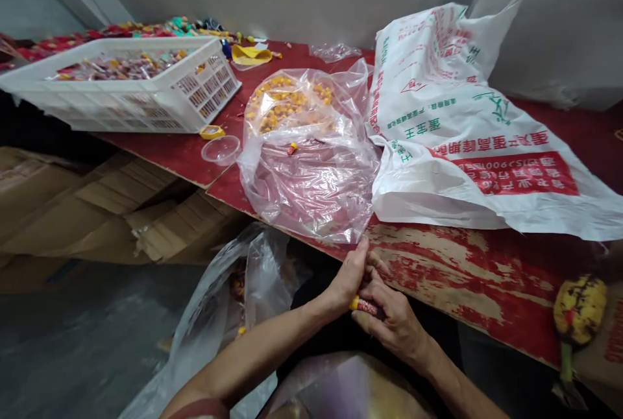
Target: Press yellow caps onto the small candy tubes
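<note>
Both hands pinch a small red-yellow toy piece [364,305] below the table [462,276] edge; left hand [348,279] fingers closed on its yellow end, right hand [389,322] fingers wrapped round the body; mid-assembly, next likely pressing parts together.

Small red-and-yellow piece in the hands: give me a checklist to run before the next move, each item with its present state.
1. Small red-and-yellow piece gripped by both hands: ok, left hand and right hand pinch it.
2. Piece fully visible: not ok, fingers cover most of it.
3. Clear plastic bag of yellow pieces lies open on the red table: ok.
4. White crate steady on the table: ok.
5. Small clear cup upright: ok.
6. Contents of the white printed sack: cannot tell.
</note>
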Demonstrator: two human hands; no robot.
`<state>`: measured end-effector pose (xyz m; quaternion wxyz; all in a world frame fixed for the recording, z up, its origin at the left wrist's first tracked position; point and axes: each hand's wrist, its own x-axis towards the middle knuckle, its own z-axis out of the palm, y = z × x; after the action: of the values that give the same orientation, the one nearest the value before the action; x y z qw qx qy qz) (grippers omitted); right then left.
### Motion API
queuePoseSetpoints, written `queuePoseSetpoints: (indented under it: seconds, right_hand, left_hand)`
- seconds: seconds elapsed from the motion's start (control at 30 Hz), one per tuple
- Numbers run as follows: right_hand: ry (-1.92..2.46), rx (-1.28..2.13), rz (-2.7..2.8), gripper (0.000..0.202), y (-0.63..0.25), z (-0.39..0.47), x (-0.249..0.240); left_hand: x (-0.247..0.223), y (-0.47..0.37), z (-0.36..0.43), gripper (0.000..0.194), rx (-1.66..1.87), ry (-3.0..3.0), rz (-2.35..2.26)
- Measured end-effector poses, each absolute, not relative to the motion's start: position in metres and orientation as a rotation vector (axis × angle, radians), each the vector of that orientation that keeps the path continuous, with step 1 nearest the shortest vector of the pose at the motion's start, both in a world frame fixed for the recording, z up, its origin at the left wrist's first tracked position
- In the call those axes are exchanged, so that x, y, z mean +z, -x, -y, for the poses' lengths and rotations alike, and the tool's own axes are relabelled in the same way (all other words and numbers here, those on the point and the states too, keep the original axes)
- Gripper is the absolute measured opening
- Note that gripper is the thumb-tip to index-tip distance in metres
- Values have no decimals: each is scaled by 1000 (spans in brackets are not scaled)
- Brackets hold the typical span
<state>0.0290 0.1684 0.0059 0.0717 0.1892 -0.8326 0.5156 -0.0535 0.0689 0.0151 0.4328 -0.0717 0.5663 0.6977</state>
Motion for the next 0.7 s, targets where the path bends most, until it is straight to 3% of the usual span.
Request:
queuePoseSetpoints:
  seconds: [0.3,0.43,0.53,0.7]
  right_hand:
    - [-632,1383,2509,14,-22,-155,-5]
    - [-691,1117,2573,24,-7,-147,0]
    - [-598,960,2533,35,-2,-139,7]
    - [-506,803,2509,25,11,-162,9]
  left_hand:
    - [0,60,-59,78,1777,180,-1604]
    - [10,66,-32,67,1881,-11,-1663]
    - [23,62,-9,56,1772,-153,-1579]
    - [28,53,68,49,1775,196,-1977]
